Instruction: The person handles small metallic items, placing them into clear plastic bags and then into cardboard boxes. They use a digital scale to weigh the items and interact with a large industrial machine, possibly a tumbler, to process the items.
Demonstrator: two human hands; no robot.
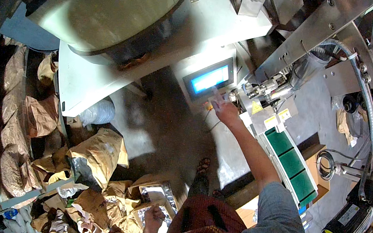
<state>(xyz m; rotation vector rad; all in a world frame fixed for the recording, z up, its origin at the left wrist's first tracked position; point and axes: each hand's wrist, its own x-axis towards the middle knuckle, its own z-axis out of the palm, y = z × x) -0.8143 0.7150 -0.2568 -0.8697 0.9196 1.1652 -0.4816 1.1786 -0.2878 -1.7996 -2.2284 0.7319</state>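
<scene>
My right arm reaches forward, and my right hand [225, 110] is at the lower edge of a lit touch screen [210, 79] set in a grey control panel [186, 85]. Its fingers stretch toward the screen, with nothing visible held; whether a fingertip touches the glass, I cannot tell. Low in the view, my left hand [155, 216] hangs near my body with its fingers curled. Anything inside that hand is hidden. Just beside it is an open carton [164, 193] with shiny silver material inside.
Right of the panel are metal machine parts and a green conveyor belt [291, 163]. A large round drum [110, 8] stands on a white tabletop [207, 28] at upper left. Crumpled brown paper bags [99, 155] pile up at lower left. A black motor [348, 220] sits far right.
</scene>
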